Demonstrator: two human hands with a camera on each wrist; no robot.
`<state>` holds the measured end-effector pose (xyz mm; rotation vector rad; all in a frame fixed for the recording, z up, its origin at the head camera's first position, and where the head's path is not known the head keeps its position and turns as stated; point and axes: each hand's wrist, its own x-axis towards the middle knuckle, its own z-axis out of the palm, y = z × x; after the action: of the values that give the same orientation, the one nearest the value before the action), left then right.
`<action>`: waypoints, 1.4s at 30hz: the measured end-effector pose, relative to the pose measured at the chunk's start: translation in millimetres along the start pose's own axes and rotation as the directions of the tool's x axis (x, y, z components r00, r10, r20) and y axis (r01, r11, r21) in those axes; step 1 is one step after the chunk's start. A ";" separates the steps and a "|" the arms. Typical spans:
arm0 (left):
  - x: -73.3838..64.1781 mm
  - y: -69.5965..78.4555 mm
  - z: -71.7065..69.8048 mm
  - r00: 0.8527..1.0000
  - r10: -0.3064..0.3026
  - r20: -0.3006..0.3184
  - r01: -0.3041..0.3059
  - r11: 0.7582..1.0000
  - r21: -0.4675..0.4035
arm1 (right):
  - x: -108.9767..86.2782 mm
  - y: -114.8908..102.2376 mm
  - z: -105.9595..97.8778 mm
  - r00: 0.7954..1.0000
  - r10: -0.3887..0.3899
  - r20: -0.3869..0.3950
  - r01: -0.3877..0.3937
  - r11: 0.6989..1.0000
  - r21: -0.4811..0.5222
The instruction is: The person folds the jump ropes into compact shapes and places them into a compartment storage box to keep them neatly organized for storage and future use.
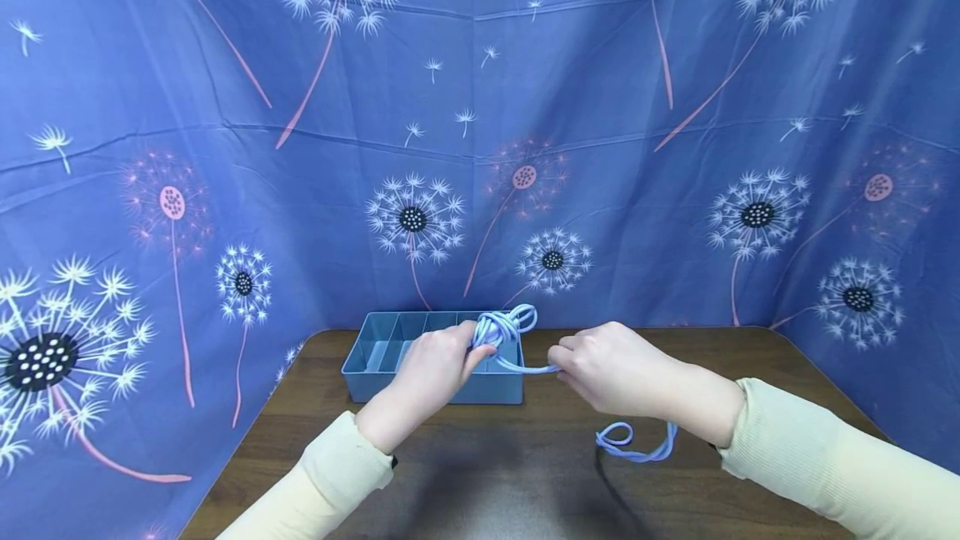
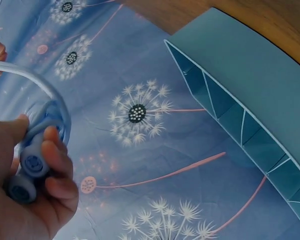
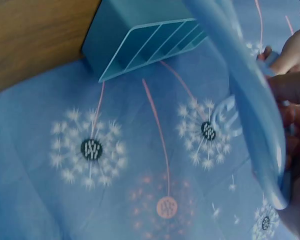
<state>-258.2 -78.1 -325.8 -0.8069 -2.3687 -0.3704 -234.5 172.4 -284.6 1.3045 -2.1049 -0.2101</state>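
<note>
A light blue jump rope (image 1: 497, 330) is bunched in wound loops in my left hand (image 1: 438, 358), which grips it above the divided box (image 1: 480, 392). In the left wrist view, two round-capped handles (image 2: 35, 162) stick out between the curled fingers and thumb. My right hand (image 1: 618, 369), off to the right, pinches a stretch of the cord that runs across from the bundle. From under that hand a loose twisted length of cord (image 1: 637, 455) hangs down over the table. Close to the right wrist camera, the doubled cord (image 3: 255, 105) crosses large in front of the fingers.
The blue-grey box has several narrow compartments and stands at the back of the brown wooden table (image 1: 330, 457). A blue cloth (image 1: 637, 232) with dandelion prints hangs behind the table and along both sides.
</note>
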 end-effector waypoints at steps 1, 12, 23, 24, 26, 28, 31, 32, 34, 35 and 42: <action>0.1 0.9 -0.9 1.000 0.012 0.023 -0.012 1.000 0.003 | 0.6 2.0 -1.8 1.000 -0.024 -0.008 0.024 1.000 -0.003; -6.1 15.8 0.1 0.943 0.270 0.194 -0.277 0.961 0.007 | 8.4 19.0 -17.4 0.978 -0.198 -0.061 0.202 0.977 0.063; -1.0 16.0 -1.0 0.969 0.127 0.214 -0.073 0.967 -0.244 | 13.6 16.1 -22.6 0.967 -0.250 -0.039 0.253 0.957 0.142; -0.3 16.6 -1.3 0.968 0.104 0.230 -0.036 0.958 -0.284 | 13.5 15.9 -22.4 0.965 -0.258 -0.042 0.262 0.954 0.145; 0.9 18.9 -2.5 0.964 0.069 0.257 0.024 0.940 -0.341 | 13.8 15.3 -22.4 0.960 -0.275 -0.053 0.280 0.949 0.146; 1.9 21.4 -3.2 0.958 0.040 0.284 0.073 0.924 -0.375 | 14.9 14.6 -23.2 0.955 -0.288 -0.062 0.295 0.944 0.150; 3.4 25.6 -4.5 0.950 0.021 0.313 0.109 0.914 -0.390 | 18.1 13.5 -25.6 0.953 -0.296 -0.065 0.303 0.940 0.154; 3.7 26.9 -4.8 0.946 0.023 0.323 0.112 0.914 -0.391 | 19.4 13.3 -26.3 0.953 -0.296 -0.061 0.302 0.940 0.158; 4.4 29.2 -5.5 0.940 0.042 0.338 0.098 0.918 -0.385 | 22.3 13.3 -28.4 0.954 -0.295 -0.051 0.299 0.939 0.167; 4.5 30.3 -5.9 0.937 0.058 0.345 0.085 0.919 -0.384 | 23.7 13.4 -29.3 0.956 -0.291 -0.046 0.295 0.939 0.175; 3.8 37.4 -7.2 0.909 0.217 0.357 -0.071 0.922 -0.381 | 31.3 15.8 -33.0 0.952 -0.304 0.011 0.294 0.927 0.234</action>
<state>-234.0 -50.4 -315.4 -1.3338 -2.6215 -0.6446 -235.9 159.9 -238.1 1.7769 -2.0044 -0.1282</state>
